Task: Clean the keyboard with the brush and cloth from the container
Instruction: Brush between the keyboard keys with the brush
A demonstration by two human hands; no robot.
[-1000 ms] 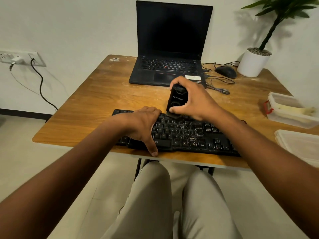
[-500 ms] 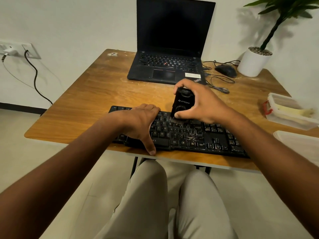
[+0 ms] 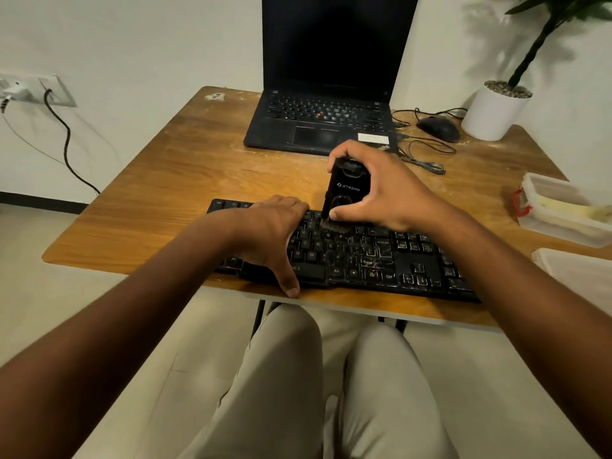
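- Black plastic brush (image 3: 346,193) stands nearly upright in the right hand (image 3: 381,190), thumb low on its near face and fingers curled over its top; half a second ago it stood at about the same spot on the keys, and a second ago a little farther left.
- Its bristles touch the upper key rows of the keyboard (image 3: 364,260), just right of the left hand (image 3: 268,233); the two hands lie close together but apart.
- The left hand rests on the left half of the keyboard as it did in both earlier frames, knuckles bent at the far edge and thumb reaching over the near edge onto the bench (image 3: 159,193); whether the fingers hook over the far edge is hidden.
- The camera has tipped since a second ago, so the laptop's (image 3: 328,94) screen is now cut off at the top.
- The keyboard lies along the near edge of the bench, pale specks and strands scattered over its middle keys; the hands and forearms cover parts of it.
- A clear container (image 3: 563,210) with a red clip stands at the right edge of the bench, well apart from the hands, something pale yellow inside, hard to make out.
- Nearer, a clear lid (image 3: 576,270) lies cut off by the frame.
- A mouse (image 3: 438,127), its cable and a white plant pot (image 3: 493,111) sit right of the laptop.
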